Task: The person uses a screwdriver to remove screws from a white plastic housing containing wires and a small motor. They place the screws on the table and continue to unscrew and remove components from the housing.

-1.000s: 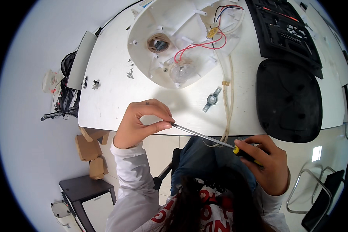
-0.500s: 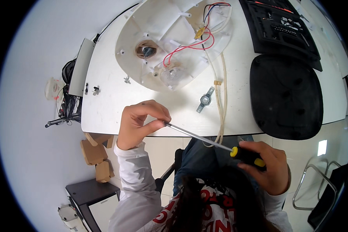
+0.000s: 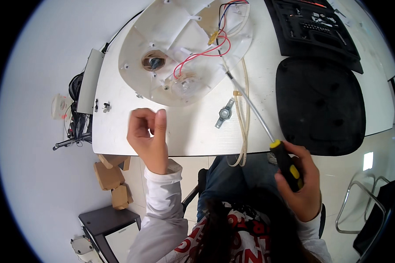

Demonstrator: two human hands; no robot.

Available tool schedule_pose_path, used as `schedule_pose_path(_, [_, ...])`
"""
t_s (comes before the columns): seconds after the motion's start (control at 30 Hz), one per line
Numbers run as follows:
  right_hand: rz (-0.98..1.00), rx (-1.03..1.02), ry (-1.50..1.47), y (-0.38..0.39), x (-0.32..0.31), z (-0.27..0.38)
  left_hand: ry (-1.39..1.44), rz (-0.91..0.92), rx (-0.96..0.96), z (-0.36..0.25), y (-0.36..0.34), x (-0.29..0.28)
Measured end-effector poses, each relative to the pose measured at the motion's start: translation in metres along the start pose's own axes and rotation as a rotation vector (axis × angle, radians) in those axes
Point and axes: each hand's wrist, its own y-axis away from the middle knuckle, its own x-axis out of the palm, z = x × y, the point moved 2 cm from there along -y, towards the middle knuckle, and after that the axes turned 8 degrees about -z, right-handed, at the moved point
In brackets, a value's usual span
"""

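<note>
My right hand (image 3: 303, 177) holds a long screwdriver (image 3: 256, 114) by its black-and-yellow handle, its tip pointing forward at the rim of the white plastic housing (image 3: 131, 76). My left hand (image 3: 147, 136) is closed above the table's front area, fingers curled beside the thumb; whatever it holds, if anything, is hidden. The housing has red, blue and black wires (image 3: 204, 54), a small yellow part (image 3: 213, 37), a dark fitting (image 3: 154, 64) and a clear rounded part (image 3: 186, 87). Pale cables (image 3: 245, 127) hang over the desk edge, beside a grey metal bracket (image 3: 226, 114).
On the white desk (image 3: 112, 129) are a black tool case (image 3: 316, 35), a black pad (image 3: 320, 105) and small metal parts (image 3: 106, 107). Left are a black cable pile (image 3: 77, 118), cardboard (image 3: 109, 173) and a dark side table (image 3: 107, 217). A chair (image 3: 366, 219) stands at right.
My left hand has left the screwdriver's tip, turning upward with curled fingers. My right hand has swung the screwdriver from pointing left to pointing forward at the housing. The view has shifted slightly.
</note>
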Motion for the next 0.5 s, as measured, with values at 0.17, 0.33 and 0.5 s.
schedule_pose_path(0.17, [0.073,-0.118,0.060,-0.003,0.012,0.004,0.047,-0.114,0.022,0.017,0.001,0.019])
schedule_pose_path(0.33, [0.077,-0.134,0.059,-0.007,0.021,0.001,0.159,-0.135,-0.016,0.023,-0.001,0.031])
schedule_pose_path(0.5, [0.082,-0.111,0.018,-0.011,0.025,-0.003,0.310,-0.027,-0.142,0.011,-0.004,0.046])
